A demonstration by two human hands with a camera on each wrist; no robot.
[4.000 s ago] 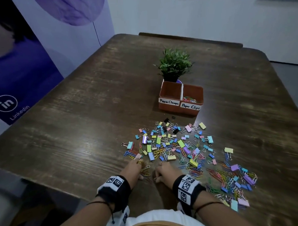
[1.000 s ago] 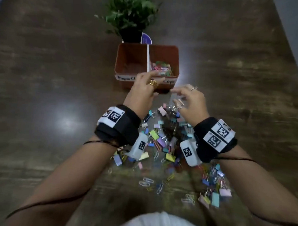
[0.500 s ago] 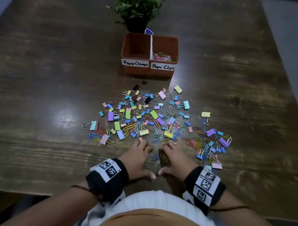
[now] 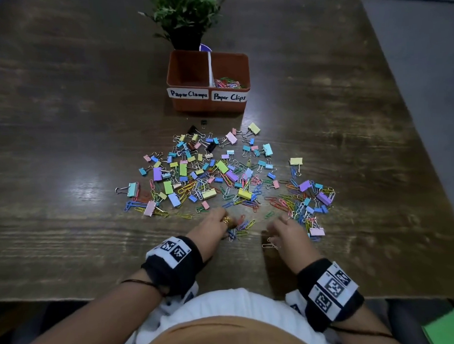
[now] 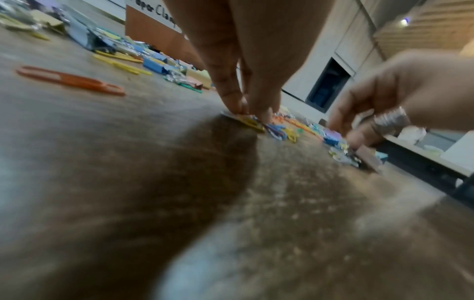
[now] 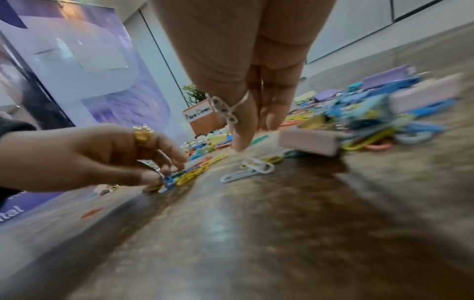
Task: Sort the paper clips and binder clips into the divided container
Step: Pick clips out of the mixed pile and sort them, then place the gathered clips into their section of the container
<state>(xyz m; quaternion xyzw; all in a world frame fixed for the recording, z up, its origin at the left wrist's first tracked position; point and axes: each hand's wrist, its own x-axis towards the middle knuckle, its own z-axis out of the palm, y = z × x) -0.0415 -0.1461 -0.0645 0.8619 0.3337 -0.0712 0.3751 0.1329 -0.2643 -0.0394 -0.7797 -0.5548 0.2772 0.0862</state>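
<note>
The left hand is pinching a clump of clips lying right under its fingertips; the right hand is hovering relaxed, holding nothing. The container is sitting well beyond both.

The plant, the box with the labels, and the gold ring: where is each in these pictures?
Plant (image 4: 185,12): head view, on its green leaves.
Box (image 4: 207,106): head view, on its front wall under the labels.
Gold ring (image 6: 142,134): right wrist view, on the ring's top.
</note>
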